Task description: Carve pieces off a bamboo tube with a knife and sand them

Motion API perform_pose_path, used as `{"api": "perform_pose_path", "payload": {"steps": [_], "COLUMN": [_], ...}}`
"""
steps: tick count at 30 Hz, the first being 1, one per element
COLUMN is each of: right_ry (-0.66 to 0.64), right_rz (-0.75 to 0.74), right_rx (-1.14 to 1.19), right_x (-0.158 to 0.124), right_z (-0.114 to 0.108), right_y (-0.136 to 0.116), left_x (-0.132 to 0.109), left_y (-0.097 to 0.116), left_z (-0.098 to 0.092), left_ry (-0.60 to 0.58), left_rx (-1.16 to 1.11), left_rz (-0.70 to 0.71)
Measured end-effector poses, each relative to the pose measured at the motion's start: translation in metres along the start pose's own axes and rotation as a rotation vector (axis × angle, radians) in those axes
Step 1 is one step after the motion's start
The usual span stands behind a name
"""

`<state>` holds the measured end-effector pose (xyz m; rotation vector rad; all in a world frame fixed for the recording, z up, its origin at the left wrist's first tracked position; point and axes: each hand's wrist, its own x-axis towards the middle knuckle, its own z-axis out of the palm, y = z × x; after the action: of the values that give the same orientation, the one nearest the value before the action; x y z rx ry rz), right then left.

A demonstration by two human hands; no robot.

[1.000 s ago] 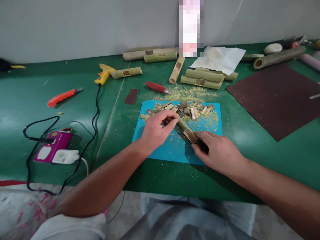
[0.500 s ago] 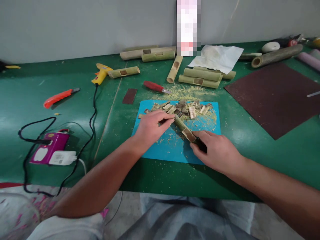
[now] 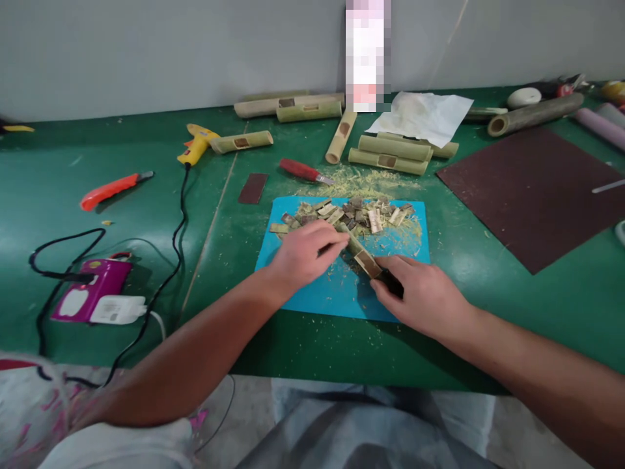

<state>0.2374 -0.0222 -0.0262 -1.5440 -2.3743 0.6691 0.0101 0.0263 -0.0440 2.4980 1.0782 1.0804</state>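
Note:
My right hand [image 3: 420, 290] is closed around the near end of a short green bamboo tube [image 3: 355, 245], which slants away to the upper left. A rectangular opening cut in its side faces up, just ahead of my right fingertips. My left hand [image 3: 312, 254] has thumb and fingers pinched together against the tube's far part; whatever lies between them is hidden. Under both hands lies a blue sheet [image 3: 322, 293]. Bamboo chips [image 3: 359, 212] and shavings are heaped on its far half, right beyond the tube.
Behind the sheet lie a red-handled knife [image 3: 300, 170], a small brown sandpaper piece [image 3: 253, 188] and several cut bamboo tubes [image 3: 395, 147]. A large brown sheet [image 3: 532, 195] is at right. At left are a yellow glue gun [image 3: 199, 144], an orange cutter [image 3: 112, 190] and a purple power strip [image 3: 92, 286].
My left fingertips have slid a little along the tube, from its far end toward my right hand. My right hand keeps its hold, and the tube has hardly moved.

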Motion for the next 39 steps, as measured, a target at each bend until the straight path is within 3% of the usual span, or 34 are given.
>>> {"api": "perform_pose_path", "payload": {"steps": [9, 19, 26, 30, 39], "right_ry": [-0.045, 0.003, -0.038, -0.051, -0.071], "right_rz": [0.026, -0.002, 0.031, 0.037, 0.050], "right_rx": [0.008, -0.009, 0.007, 0.013, -0.008], "right_x": [0.0005, 0.0002, 0.0011, 0.0010, 0.0001], "right_z": [-0.0024, 0.0013, -0.0008, -0.0014, -0.0021], "right_y": [-0.0022, 0.0003, -0.0021, -0.0024, -0.0030], "left_x": [0.0057, 0.0009, 0.0021, 0.0017, 0.0041], "left_y": [-0.0064, -0.0050, -0.0036, -0.0039, -0.0067], "left_z": [-0.0108, -0.0030, -0.0033, -0.0050, -0.0056], "left_ry": [-0.112, 0.025, 0.030, -0.026, -0.028], "left_rx": [0.017, 0.062, -0.028, -0.050, -0.008], "left_rz": [-0.097, -0.006, -0.039, -0.072, -0.017]}}
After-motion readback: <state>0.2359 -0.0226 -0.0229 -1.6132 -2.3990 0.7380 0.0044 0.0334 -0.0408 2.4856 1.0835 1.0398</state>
